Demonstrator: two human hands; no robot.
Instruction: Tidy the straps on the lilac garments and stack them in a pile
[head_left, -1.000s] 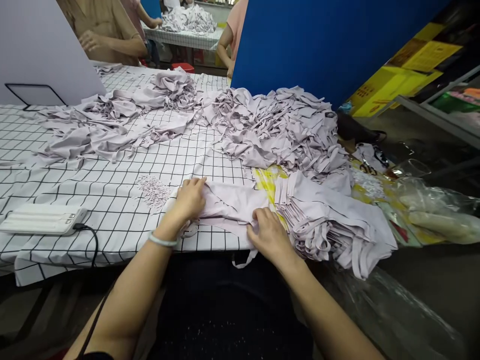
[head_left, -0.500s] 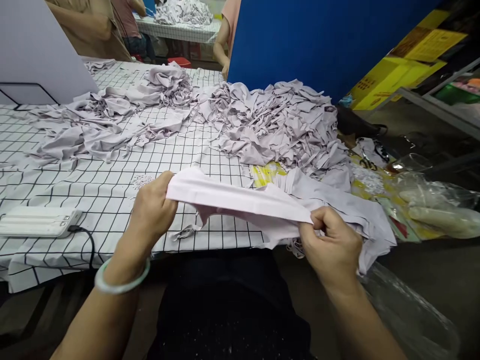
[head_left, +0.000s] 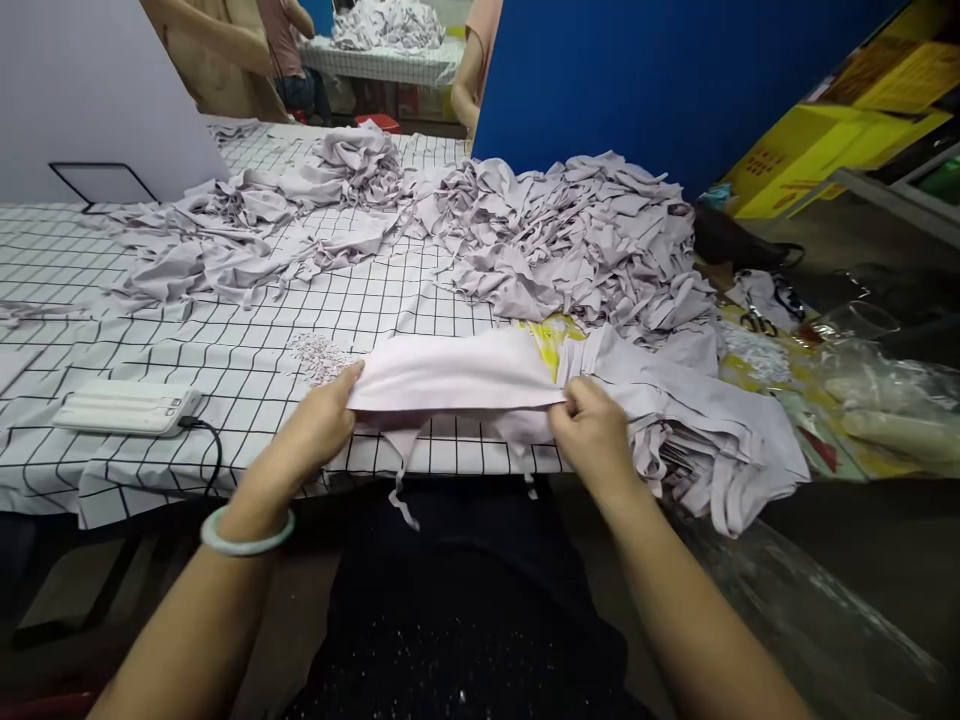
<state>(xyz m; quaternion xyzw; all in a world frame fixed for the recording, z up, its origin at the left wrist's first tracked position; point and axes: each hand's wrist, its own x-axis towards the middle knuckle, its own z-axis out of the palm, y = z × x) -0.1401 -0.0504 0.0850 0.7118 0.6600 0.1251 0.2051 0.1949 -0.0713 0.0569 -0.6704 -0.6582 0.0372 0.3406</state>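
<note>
A pale lilac garment [head_left: 457,375] with thin straps is stretched sideways over the near edge of the table. My left hand [head_left: 319,415] is closed on its left end, thumb on top. At the other end my right hand [head_left: 592,425] pinches the cloth in a closed grip. Two narrow straps dangle below the fabric, over my dark lap. Right beside my right hand lies a stack of similar garments [head_left: 705,420], laid flat and overhanging the edge. Small cloth scraps [head_left: 319,358] are scattered just beyond my left hand.
A large heap of lilac garments [head_left: 585,240] lies against a blue panel [head_left: 637,80]. On the left rests a white power bank [head_left: 124,408] with a black cable. Scissors [head_left: 759,322] and plastic bags [head_left: 892,400] are at the right. People sit across the checked tablecloth [head_left: 247,360].
My right hand has come left and up, so the garment is less stretched and now level. Its straps hang lower. The whole view has shifted slightly.
</note>
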